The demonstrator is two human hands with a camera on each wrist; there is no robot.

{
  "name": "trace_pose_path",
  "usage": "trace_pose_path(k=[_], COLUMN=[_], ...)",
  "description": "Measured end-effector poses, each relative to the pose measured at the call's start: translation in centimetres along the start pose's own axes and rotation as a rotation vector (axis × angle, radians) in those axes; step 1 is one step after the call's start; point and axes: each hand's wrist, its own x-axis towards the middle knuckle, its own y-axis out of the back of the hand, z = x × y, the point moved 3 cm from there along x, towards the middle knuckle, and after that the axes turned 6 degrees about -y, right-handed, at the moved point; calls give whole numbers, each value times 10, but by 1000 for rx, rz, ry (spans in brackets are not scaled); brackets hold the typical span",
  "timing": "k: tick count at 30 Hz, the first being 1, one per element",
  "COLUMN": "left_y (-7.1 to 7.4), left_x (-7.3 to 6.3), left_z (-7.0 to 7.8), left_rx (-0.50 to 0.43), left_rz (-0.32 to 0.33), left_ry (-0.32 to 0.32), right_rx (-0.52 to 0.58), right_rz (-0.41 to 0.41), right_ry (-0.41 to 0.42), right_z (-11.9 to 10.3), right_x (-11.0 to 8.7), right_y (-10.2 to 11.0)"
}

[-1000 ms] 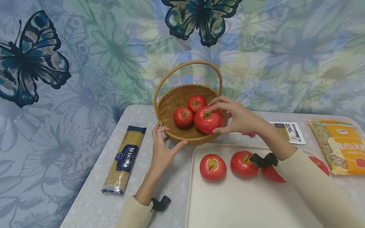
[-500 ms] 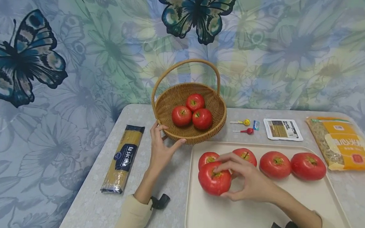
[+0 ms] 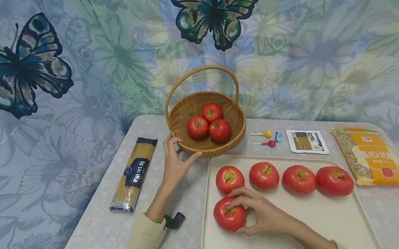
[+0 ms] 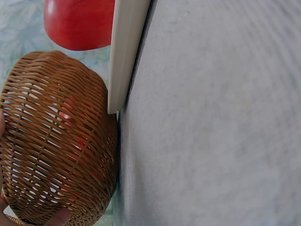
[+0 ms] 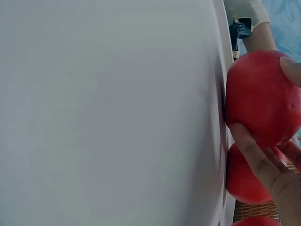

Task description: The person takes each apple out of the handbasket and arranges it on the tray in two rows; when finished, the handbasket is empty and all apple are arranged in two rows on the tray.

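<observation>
My right hand [image 3: 265, 214] grips a large red apple [image 3: 228, 219] at the left side of the cream tray [image 3: 281, 235]. In the right wrist view that apple [image 5: 263, 96] sits against the tray, with thumb and fingers around it. Several other large red apples [image 3: 299, 179] line the tray's far side, one just behind the held apple. With fingers over the rim and thumb along the front, my left hand [image 3: 175, 168] holds the wicker basket [image 3: 203, 150]. Inside the basket lie three smaller red apples [image 3: 197, 127]. In the left wrist view the basket's woven wall [image 4: 56, 136] hides most of them.
A pack of spaghetti [image 3: 134, 175] lies at the left. Behind the tray are two lollipops [image 3: 271, 143], a small blue packet [image 3: 278, 137] and a flat white sealed pack [image 3: 307, 141]. An orange-and-clear bag [image 3: 372, 156] stands at the right. A butterfly-print cloth [image 3: 122, 61] hangs behind.
My right hand has carried the large apple from the basket toward me and down onto the tray's left side. My left hand has stayed at the basket.
</observation>
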Motion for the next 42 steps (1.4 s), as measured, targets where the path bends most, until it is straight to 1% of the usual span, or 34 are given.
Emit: trace_pose_path(k=[4, 6, 10, 13, 22, 28, 32, 33, 35, 36, 39, 40, 42], left_y=[-1, -1, -1, -1, -1, -2, -2, -2, -3, -3, -3, -3, -2], left_x=[0, 0, 0, -1, -1, 0, -1, -1, -1, -1, -1, -1, -1], left_z=[0, 0, -1, -1, -1, -3, -2, -2, -1, -2, -2, -2, -3], left_rx=[-4, 0, 2, 3, 4, 24, 13, 12, 7, 10, 15, 14, 13], left_rz=[5, 6, 3, 0, 5, -3, -2, -3, -4, -6, -5, -3, 0], left_ry=[-9, -10, -4, 1, -6, 5, -5, -7, -9, -8, -1, 0, 5], right_rx=[-15, -15, -55, -92, -171, -241, -273, -278, -240, -222, -165, -163, -203], right_rz=[-7, -12, -30, -38, -21, 9, 16, 19, 12, 16, 43, 55, 89], right_ry=[19, 3, -9, 8, 14, 52, 89, 87, 46, 41, 17, 16, 59], right_z=[2, 3, 3, 3, 1, -1, -4, -6, -11, -14, -26, -30, -39], right_x=[-2, -3, -6, -6, -6, -7, -9, -10, -12, -12, -6, -2, 11], right_y=[-1, -1, -1, -2, -2, -2, 0, 2, 9, 14, 37, 46, 65])
